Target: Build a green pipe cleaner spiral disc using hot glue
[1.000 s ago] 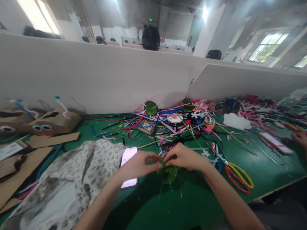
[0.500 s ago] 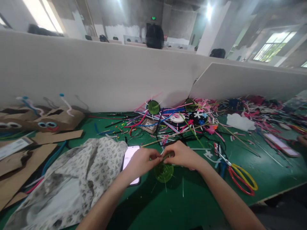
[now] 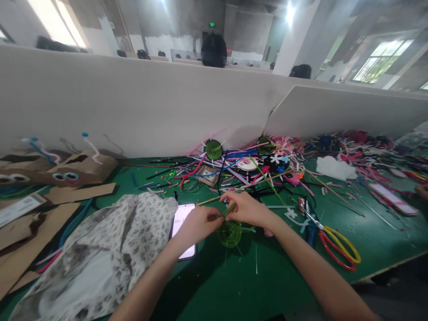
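A round, coiled green piece with thin pale strands sticking out lies just below my hands, over the green table. My right hand pinches a green strip that rises at the far edge of the coil. Close beside it, my left hand has its fingertips pressed together at the strip's lower end; exactly what they grip is too small to make out. Partly behind my left forearm, a phone with a lit screen lies on the table.
Patterned cloth lies at the left, with cardboard and brown cardboard figures beyond. Scissors with red and yellow handles rest at the right. Colourful strips and round pieces line the partition. Another person's hand shows far right.
My right hand has lifted slightly and turned, and the green strip now stands up more from its fingers. The coil has shifted a little up and turned, its strands pointing differently.
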`<state>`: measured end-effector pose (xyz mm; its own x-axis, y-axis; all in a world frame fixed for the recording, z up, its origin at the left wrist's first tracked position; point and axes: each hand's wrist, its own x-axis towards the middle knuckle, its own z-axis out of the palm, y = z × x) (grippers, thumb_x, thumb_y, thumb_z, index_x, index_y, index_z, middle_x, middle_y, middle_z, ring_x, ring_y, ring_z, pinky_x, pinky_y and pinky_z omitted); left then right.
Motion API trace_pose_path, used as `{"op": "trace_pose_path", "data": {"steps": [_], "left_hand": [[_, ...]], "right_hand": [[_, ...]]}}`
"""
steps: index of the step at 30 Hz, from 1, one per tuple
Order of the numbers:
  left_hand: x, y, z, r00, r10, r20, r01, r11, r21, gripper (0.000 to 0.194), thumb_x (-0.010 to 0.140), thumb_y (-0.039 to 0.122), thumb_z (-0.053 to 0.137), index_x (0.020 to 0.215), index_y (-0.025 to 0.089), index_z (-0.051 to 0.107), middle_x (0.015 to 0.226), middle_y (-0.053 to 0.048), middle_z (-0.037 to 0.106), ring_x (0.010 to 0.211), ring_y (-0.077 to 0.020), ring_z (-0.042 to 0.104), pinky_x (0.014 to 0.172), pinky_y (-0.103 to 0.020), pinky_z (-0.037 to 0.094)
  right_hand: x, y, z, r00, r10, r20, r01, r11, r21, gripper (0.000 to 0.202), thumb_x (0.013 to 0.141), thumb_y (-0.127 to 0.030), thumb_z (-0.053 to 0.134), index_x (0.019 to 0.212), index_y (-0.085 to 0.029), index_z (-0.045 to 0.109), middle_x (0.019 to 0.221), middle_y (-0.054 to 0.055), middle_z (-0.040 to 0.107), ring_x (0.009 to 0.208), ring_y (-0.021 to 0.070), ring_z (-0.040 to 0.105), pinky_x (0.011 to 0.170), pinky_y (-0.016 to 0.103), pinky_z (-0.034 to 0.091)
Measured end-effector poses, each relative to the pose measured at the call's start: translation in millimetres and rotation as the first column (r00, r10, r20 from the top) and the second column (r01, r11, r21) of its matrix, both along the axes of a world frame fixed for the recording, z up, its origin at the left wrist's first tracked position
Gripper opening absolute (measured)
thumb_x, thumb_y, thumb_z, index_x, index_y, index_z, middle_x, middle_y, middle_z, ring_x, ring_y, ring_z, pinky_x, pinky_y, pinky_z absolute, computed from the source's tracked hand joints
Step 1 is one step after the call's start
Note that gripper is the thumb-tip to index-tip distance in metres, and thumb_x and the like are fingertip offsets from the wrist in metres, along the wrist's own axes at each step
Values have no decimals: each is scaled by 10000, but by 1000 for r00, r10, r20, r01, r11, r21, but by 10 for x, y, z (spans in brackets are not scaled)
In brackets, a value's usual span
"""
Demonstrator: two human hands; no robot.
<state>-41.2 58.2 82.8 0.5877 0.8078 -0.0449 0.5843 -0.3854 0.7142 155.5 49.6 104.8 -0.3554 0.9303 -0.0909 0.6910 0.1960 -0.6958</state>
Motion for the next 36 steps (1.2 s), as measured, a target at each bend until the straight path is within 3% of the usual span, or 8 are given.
{"op": "trace_pose_path", "data": {"steps": [11,18,24,29,33,36], "left_hand": [[9,56,-109,998,-38,57,44,993,-106,312,768,423,602,793,157,764,563,11,608,513,-118,467,472,-212,264],[29,51,-140,996,-30,86,43,988,-151,304,737,452,666,755,163,759,584,3,641,522,-122,500,478,-212,291],[24,39,-92,982,17,186,9,990,-138,325,766,473,659,751,162,752,622,-8,661,561,-134,537,503,-213,322],[34,47,-124,975,93,200,-65,988,-141,341,767,475,672,875,169,779,797,-53,744,648,-177,621,581,-238,420],[34,66,-140,975,94,200,-71,990,-118,315,775,465,672,875,189,787,891,-58,763,747,-209,666,673,-260,473],[27,77,-135,977,104,186,-82,989,-122,291,777,451,676,882,202,785,900,-46,767,792,-220,680,691,-261,484]], "right_hand": [[34,40,-26,994,83,-71,-85,996,-34,124,667,-128,709,770,-196,721,699,-20,689,695,137,653,625,213,448],[66,26,75,991,74,-116,-82,994,-66,71,662,-205,742,733,-204,756,660,-16,694,651,132,625,595,214,428],[316,18,258,969,52,-243,-89,986,-144,254,788,-409,653,783,-175,753,682,8,697,625,128,613,558,211,443],[424,27,187,948,-22,-318,-48,977,-209,375,794,-512,631,811,-156,745,720,41,718,596,126,616,550,220,467],[402,15,117,930,-128,-344,65,980,-189,541,890,-589,439,849,-138,733,795,86,731,660,147,656,578,245,497],[321,-31,86,926,-172,-336,142,984,-111,427,860,-534,533,919,-156,723,871,74,731,752,159,666,610,241,499]]}}
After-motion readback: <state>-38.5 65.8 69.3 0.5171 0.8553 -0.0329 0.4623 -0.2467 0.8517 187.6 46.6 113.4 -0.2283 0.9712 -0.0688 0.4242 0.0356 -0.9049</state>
